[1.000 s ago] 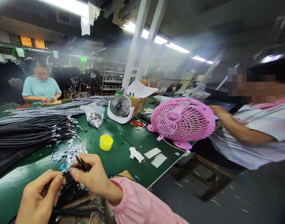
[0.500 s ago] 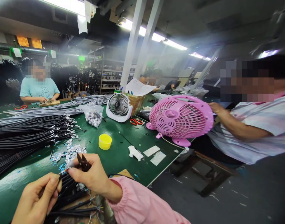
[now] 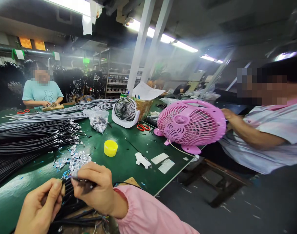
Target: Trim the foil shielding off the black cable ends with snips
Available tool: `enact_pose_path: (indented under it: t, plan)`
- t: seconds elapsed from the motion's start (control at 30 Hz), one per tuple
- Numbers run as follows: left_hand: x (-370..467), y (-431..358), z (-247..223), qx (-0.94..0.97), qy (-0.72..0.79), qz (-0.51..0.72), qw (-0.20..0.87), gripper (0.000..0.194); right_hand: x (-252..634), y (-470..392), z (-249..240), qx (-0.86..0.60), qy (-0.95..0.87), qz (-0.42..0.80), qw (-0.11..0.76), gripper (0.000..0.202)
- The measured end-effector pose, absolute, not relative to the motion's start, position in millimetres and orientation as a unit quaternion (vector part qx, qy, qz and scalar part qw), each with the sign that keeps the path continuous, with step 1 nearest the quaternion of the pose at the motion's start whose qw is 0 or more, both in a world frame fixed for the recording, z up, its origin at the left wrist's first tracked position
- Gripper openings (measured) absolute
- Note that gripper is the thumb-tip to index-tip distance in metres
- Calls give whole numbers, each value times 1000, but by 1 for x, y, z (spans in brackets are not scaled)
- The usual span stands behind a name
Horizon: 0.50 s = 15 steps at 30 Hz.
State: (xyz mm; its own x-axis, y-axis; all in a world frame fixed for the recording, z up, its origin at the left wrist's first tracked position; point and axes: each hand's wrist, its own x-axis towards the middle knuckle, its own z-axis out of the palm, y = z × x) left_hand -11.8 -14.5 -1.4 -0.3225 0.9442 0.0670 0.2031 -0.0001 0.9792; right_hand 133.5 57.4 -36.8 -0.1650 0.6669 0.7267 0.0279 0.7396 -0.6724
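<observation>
Right hand (image 3: 97, 187) curls round dark cutters (image 3: 87, 186), tips no longer upright; left hand (image 3: 42, 203) pinches cable (image 3: 63, 182).

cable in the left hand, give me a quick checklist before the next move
1. Cable pinched in the left hand: ok.
2. Dark tool held in the right hand: ok.
3. Tool tips open or closed: cannot tell, blurred and partly hidden.
4. Cable end in good condition: cannot tell, too small.
5. Table free of scraps: not ok, foil scraps lie just beyond the hands.
6. Red scissors away from both hands: ok.
</observation>
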Motion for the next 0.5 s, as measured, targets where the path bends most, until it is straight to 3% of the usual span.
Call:
enact_pose_path:
  t: [0.1, 0.5]
  plan:
    - [-11, -14, -2, 443, 623, 558, 324, 64, 133, 56, -46, -230, -734, 246, 590, 11]
    - [6, -24, 13, 389, 637, 578, 329, 62, 136, 57, -13, -252, -655, 443, 558, 22]
